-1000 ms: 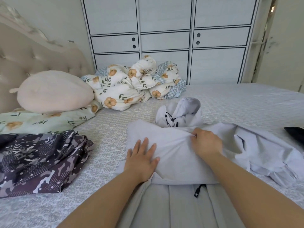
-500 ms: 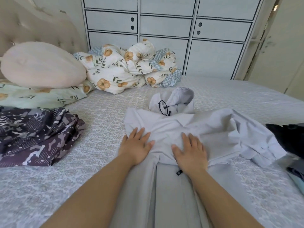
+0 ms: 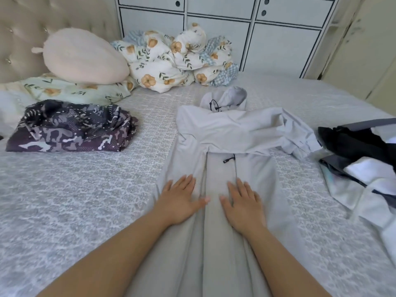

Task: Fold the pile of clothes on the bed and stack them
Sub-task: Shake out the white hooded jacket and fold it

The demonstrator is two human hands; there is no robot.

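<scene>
Grey hoodie point(image 3: 231, 129) under both flat hands point(image 3: 179, 199), no legible labels.

The grey hooded jacket point(image 3: 214, 221) runs off the bottom edge, its hem unseen. The black-and-white clothing point(image 3: 364, 159) is cut by the right edge.

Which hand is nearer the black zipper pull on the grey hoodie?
Right. The right hand lies flat on the hoodie just below the zipper pull; the left hand lies flat further off, below and left of it.
</scene>
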